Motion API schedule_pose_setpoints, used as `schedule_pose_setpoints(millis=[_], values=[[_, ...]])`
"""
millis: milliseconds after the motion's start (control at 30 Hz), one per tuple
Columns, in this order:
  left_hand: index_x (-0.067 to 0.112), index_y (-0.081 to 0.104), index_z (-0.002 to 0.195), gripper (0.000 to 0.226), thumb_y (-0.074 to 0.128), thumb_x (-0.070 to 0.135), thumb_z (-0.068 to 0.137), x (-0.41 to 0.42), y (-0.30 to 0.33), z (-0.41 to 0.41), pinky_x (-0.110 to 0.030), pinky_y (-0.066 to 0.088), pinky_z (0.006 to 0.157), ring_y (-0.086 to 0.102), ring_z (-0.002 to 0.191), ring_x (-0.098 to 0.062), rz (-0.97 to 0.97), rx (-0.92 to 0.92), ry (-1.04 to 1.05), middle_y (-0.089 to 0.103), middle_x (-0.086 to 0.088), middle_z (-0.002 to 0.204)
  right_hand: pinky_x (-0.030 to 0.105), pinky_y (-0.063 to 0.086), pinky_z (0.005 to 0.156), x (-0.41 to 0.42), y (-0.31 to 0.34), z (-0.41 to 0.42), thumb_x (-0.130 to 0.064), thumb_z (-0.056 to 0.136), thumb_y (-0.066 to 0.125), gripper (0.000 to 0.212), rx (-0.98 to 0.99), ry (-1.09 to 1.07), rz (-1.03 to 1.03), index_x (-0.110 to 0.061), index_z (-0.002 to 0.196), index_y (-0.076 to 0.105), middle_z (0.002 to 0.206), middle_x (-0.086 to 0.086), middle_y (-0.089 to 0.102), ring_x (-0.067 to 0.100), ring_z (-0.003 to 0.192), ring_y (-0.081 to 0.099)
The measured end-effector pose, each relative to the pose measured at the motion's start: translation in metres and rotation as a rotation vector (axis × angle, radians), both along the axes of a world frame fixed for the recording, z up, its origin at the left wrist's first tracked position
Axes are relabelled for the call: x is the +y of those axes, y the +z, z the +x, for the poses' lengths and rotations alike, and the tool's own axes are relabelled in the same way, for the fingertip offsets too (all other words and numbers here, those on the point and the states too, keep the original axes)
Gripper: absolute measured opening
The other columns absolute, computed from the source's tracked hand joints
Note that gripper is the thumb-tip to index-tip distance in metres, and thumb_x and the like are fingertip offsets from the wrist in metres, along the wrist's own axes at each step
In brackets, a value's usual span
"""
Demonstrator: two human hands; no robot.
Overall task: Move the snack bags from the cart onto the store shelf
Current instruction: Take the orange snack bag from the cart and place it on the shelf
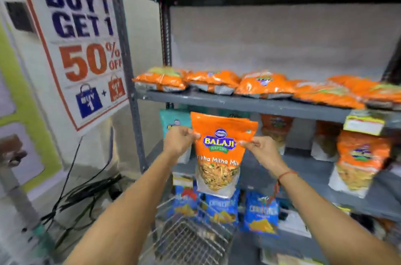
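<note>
— What is held, and how?
— An orange bag (219,147) is held upright in front of the shelf unit, above the wire cart (191,241). Its left edge is pinched by the left hand (181,138), its right edge by the right hand (261,147); each grip is closed on the bag, thumb in front, fingers behind. "BALAJI WAFERS" is printed on it, and a clear window with a yellow mix is seen in its lower half.

— Where is the bag placed against the shelves?
— Its top edge is seen just under the front lip of the middle shelf (249,105). The bag is not resting on any shelf; it is carried only by the two hands.

— What is stocked there already?
— Flat orange packs (213,80) are laid in a row along the middle shelf. On the shelf below, more orange bags (360,160) are stood upright to the right, and a teal bag (172,121) is partly hidden behind the left hand. Blue bags (261,215) are seen lower down, beside the cart; whether they are in the cart or on a shelf cannot be told.

— And around the unit?
— A sign (82,48) reading "BUY 1 GET 1 50% OFF" is hung on the wall to the left, with black cables (86,195) trailed on the floor under it. A red thread (286,174) is worn on the right wrist. A yellow price label (364,123) is fixed to the shelf edge at the right.
</note>
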State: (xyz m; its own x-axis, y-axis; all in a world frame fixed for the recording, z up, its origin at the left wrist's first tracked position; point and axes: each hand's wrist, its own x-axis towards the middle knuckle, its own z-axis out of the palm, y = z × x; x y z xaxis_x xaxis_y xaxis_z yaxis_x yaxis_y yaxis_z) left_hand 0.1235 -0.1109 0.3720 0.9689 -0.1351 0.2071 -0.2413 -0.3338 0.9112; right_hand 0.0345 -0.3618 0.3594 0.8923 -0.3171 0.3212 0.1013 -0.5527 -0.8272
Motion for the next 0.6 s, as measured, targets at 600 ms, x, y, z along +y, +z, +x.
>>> schedule_pose_setpoints(millis=[600], values=[[0.017,0.064,0.054,0.027,0.076,0.031,0.074,-0.118,0.094,-0.001,-0.044,0.057,0.085,0.071,0.082,-0.022,-0.003,-0.087,-0.162,0.076,-0.006,0.080,0.010,0.042,0.055,-0.085,0.097,-0.047,-0.028,0.079,0.073,0.012,-0.115,-0.153,0.081,-0.026,0.068,0.074,0.066,-0.018,0.072,-0.008,0.060,0.065]])
